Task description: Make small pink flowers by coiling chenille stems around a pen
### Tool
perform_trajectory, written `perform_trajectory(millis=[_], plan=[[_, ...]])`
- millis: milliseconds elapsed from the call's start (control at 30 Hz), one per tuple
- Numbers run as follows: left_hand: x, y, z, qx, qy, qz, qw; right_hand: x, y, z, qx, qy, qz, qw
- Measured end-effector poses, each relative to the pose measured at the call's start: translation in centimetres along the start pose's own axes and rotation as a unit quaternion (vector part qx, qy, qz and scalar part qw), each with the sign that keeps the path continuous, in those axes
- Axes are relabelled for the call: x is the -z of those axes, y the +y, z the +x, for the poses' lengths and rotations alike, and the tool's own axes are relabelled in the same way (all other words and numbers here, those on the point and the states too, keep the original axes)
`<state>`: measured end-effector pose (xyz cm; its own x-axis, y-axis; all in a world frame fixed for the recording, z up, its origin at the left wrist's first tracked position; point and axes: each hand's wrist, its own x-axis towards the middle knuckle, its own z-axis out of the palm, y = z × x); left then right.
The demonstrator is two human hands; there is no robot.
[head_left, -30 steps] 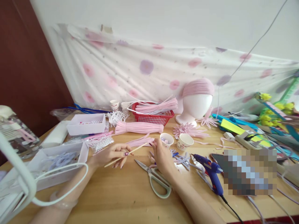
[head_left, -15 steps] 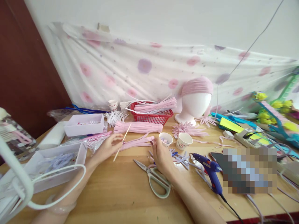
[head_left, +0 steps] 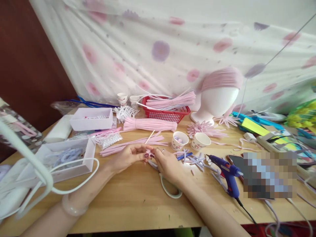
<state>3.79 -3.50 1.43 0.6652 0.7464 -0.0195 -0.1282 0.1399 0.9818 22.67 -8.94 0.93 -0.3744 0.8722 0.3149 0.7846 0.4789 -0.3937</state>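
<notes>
My left hand (head_left: 132,157) is closed on a thin pale wooden stick (head_left: 150,137), whose upper end sticks up past the fingers. My right hand (head_left: 170,164) meets it fingertip to fingertip, pinching a small pale pink piece (head_left: 149,152) mostly hidden by the fingers. Below the right hand lie scissors (head_left: 170,192), their handle loop showing and the blades largely covered. Just beyond the hands are loose pink pipe cleaners (head_left: 113,150) and a tied pink bundle (head_left: 150,124). Short lilac pieces (head_left: 196,162) are scattered to the right.
Two paper cups (head_left: 201,141) stand beyond the right hand; the left one holds small pieces. A blue glue gun (head_left: 228,177) and a phone (head_left: 235,161) lie right. White boxes (head_left: 91,156) sit left, near a white looped frame (head_left: 46,177). Behind are a red basket (head_left: 165,114) and foam head (head_left: 219,102).
My hands have come together from apart, the left moving right with the stick, which now shows only its upper part. The view has tilted down, showing the table's front edge.
</notes>
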Motion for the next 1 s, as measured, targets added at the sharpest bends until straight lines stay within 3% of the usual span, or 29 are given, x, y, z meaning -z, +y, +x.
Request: perform_trajectory(millis=[133, 267, 367, 467, 533, 700, 900, 1000], plan=[[-0.1, -0.7, 0.3, -0.017, 0.065, -0.010, 0.998, -0.2, 0.4, 0.0, 0.059, 0.078, 0.005, 0.995], [-0.2, -1.0, 0.4, -0.053, 0.124, -0.038, 0.990, -0.3, 0.2, 0.1, 0.050, 0.086, -0.007, 0.995], [-0.2, -0.9, 0.3, -0.051, 0.109, -0.033, 0.992, -0.6, -0.2, 0.0, 0.026, 0.074, 0.044, 0.996], [0.1, -0.7, 0.2, -0.041, 0.064, -0.034, 0.997, -0.4, -0.7, -0.2, -0.035, 0.059, 0.194, 0.979], [0.2, -0.5, 0.1, -0.027, 0.032, -0.050, 0.998, 0.0, -1.0, -0.1, -0.094, 0.042, 0.332, 0.938], [0.5, -0.1, 0.1, 0.018, -0.023, -0.083, 0.996, 0.9, -0.5, 0.3, -0.183, -0.031, 0.625, 0.758], [0.8, 0.3, 0.0, 0.057, -0.016, -0.042, 0.997, 1.5, 1.1, 1.0, -0.228, -0.078, 0.721, 0.649], [1.0, 0.4, 0.1, 0.052, 0.004, -0.024, 0.998, 1.7, 1.3, 1.1, -0.213, -0.099, 0.770, 0.593]])
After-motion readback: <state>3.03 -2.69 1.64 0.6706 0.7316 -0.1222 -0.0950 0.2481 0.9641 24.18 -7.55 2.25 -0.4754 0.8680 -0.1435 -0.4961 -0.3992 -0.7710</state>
